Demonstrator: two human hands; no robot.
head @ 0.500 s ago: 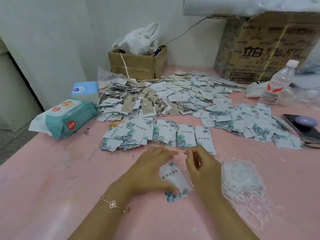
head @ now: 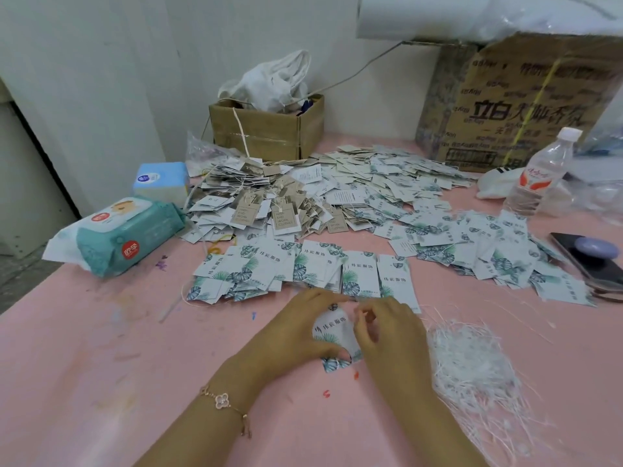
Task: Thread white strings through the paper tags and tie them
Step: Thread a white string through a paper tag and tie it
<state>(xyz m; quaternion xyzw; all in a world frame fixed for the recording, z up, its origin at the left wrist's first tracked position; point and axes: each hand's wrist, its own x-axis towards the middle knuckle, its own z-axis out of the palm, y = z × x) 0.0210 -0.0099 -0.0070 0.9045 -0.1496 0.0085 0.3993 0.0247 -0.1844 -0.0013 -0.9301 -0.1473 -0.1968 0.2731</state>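
Left hand (head: pixel 296 338) grip holds a paper tag (head: pixel 332 330) at the bench (head: pixel 101 382); right hand (head: pixel 394 338) curls beside it, its grip's contents unclear. We'd keep the tag still while threading.

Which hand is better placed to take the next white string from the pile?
Probably the right hand: the pile of white strings lies just beside it, while the left hand grips the paper tags farther away.
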